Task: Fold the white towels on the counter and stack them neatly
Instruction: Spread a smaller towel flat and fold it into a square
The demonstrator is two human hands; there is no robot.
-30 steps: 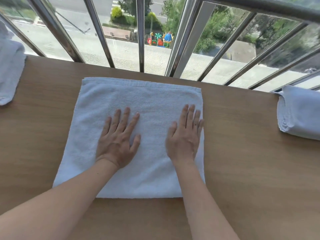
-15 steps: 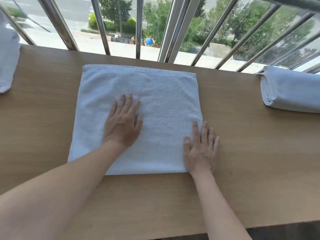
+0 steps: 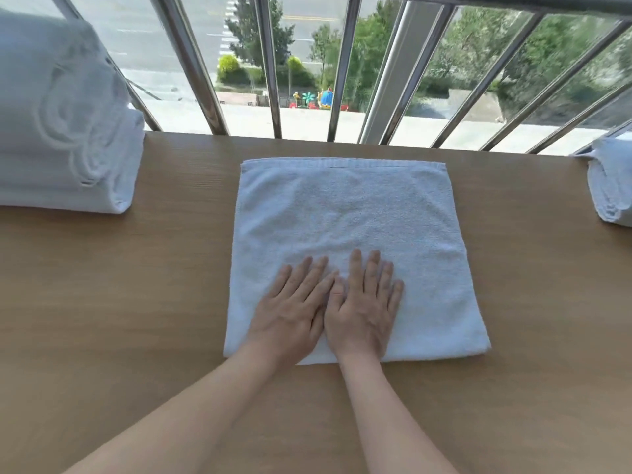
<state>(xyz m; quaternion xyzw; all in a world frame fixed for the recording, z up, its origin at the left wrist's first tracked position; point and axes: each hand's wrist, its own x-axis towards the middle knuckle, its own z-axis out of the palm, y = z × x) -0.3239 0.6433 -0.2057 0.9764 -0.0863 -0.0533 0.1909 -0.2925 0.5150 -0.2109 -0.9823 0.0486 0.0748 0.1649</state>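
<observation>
A white towel, folded into a square, lies flat in the middle of the wooden counter. My left hand and my right hand press flat on its near half, side by side and touching, fingers straight and pointing away from me. A stack of folded white towels stands at the far left of the counter. Another folded white towel sits at the right edge of view, partly cut off.
A row of slanted metal railing bars runs along the counter's far edge, with a street and trees beyond. Bare wood shows on both sides of the middle towel and in front of it.
My right hand has moved from the towel's right edge back onto it, beside my left hand. Both hands now lie close together near the front edge. The view has shifted to show more of the left stack.
</observation>
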